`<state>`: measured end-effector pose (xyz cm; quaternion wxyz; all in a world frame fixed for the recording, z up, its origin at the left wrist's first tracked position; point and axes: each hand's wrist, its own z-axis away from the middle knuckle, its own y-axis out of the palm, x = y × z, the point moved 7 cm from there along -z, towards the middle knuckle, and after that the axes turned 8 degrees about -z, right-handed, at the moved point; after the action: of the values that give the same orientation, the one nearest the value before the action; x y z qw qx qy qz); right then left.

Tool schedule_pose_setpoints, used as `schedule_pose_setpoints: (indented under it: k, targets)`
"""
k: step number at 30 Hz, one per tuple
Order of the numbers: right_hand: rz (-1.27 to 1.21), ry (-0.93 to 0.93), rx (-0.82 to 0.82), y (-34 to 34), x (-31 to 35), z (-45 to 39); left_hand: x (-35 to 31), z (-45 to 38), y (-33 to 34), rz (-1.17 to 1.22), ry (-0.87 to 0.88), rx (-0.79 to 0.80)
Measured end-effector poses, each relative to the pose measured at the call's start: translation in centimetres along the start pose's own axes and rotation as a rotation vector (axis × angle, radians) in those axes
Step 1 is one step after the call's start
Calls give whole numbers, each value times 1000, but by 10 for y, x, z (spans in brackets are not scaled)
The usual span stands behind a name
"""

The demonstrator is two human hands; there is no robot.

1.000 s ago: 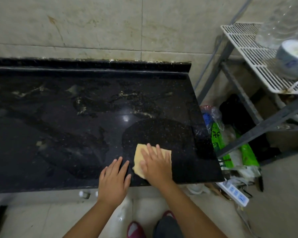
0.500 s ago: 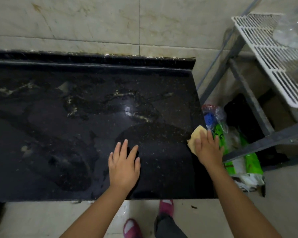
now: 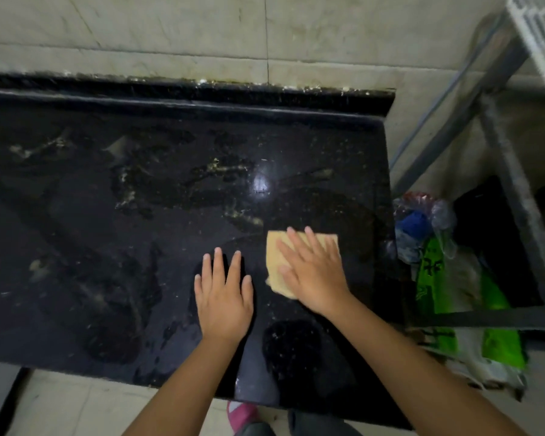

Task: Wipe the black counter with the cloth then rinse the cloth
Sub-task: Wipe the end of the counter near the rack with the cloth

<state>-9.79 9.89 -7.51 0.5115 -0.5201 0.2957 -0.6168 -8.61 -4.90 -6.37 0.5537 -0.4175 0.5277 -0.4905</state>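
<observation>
Since half a second ago the right hand (image 3: 313, 272) and cloth (image 3: 276, 259) are coming back from the counter's right edge toward the middle, now lying at about 4 o'clock on the black counter (image 3: 139, 247), just beside the left hand (image 3: 222, 297). The right hand is pressing flat on the cloth, fingers spread; the left is resting flat on bare stone, fingers slightly apart, holding nothing. The cloth is looking thin, soft and light, probably damp, likely bunching under a push; a flat palm suits wiping, a pinch at the far free edge suits lifting it. At 3 o'clock, past the counter, plastic bags (image 3: 434, 265) are sitting under a metal rack (image 3: 513, 171), contents unclear. Pale smears remaining toward 11 o'clock.
</observation>
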Motion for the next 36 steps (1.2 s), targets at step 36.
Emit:
schedule_pose_setpoints:
  k: [36]
  targets:
    - [-117, 374, -183, -79, -75, -139, 4, -1, 10, -131, -46, -32]
